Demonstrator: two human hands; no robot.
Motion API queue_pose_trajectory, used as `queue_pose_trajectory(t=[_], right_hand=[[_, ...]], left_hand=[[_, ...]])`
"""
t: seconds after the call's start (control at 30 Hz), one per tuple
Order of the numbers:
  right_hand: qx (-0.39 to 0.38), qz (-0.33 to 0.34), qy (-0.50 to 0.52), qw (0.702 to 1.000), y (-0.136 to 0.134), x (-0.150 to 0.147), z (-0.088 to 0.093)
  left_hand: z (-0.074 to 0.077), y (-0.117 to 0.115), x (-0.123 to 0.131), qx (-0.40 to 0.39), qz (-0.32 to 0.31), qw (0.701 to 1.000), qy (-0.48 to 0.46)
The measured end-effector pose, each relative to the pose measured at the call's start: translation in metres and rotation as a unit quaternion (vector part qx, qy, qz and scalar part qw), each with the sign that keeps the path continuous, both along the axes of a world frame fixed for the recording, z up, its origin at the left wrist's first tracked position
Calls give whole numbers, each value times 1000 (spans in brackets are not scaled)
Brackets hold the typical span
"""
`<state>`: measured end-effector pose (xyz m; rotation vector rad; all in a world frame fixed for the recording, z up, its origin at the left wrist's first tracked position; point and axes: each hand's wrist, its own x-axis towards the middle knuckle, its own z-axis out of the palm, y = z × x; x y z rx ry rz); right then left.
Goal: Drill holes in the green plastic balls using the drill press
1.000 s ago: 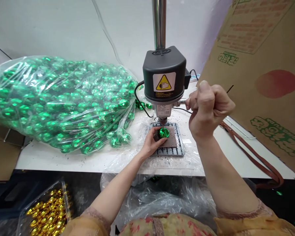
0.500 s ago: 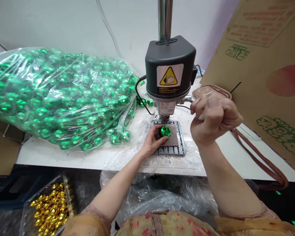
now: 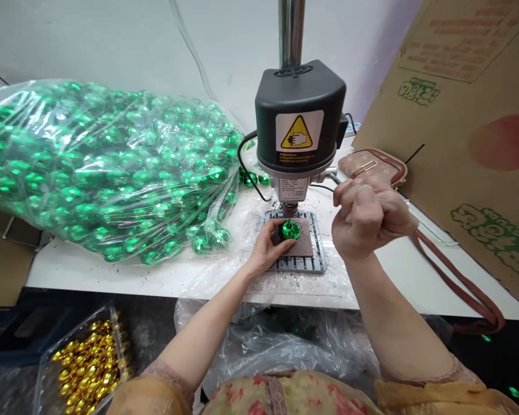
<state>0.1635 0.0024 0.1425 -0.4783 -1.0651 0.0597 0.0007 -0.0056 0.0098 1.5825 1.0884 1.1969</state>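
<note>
A shiny green faceted piece (image 3: pixel 291 230) sits on a brownish pad (image 3: pixel 305 245) over the slotted metal base (image 3: pixel 322 259), directly below the drill press (image 3: pixel 300 121). My left hand (image 3: pixel 271 245) grips the piece from its left side, thumb in front and fingers behind. The drill bit meets the top of the piece. My right hand (image 3: pixel 367 216) is closed in a fist round the press's lever (image 3: pixel 334 176), right of the motor housing; most of the lever is hidden by the fingers.
A large clear bag of green faceted balls (image 3: pixel 112 173) fills the table's left side. At right are a patterned purse (image 3: pixel 367 164) with a brown strap and a cardboard box (image 3: pixel 471 138). Gold balls (image 3: pixel 90 363) lie in a clear tray at lower left.
My right hand has shifted slightly left and down with the lever, uncovering more of the purse. My left hand still holds the green piece in nearly the same place.
</note>
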Motion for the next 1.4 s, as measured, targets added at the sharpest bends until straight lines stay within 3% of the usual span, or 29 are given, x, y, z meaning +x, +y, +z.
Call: queue_pose_trajectory(t=[0.13, 0.43, 0.53, 0.63, 0.77, 1.07, 1.3, 1.4], right_hand=[[81, 38, -1, 996, 4, 0, 0], [91, 48, -4, 995, 0, -2, -3], [31, 38, 29, 998, 0, -2, 18], [-83, 99, 32, 991, 5, 0, 52], [-129, 164, 54, 977, 14, 3, 78], [-99, 140, 45, 984, 17, 4, 71], [-82, 126, 35, 988, 19, 3, 70], [-90, 131, 38, 987, 19, 3, 70]], left_hand=[[1, -1, 0, 4, 1, 1000, -1], [0, 0, 1, 3, 4, 1000, -9], [-2, 1, 1, 8, 3, 1000, -5], [-4, 0, 1, 17, 2, 1000, -18], [-8, -5, 0, 70, 46, 996, -23], [-16, -9, 0, 248, 216, 944, 28], [-8, -14, 0, 325, 229, 914, 84], [-2, -32, -3, 328, 201, 916, 110]])
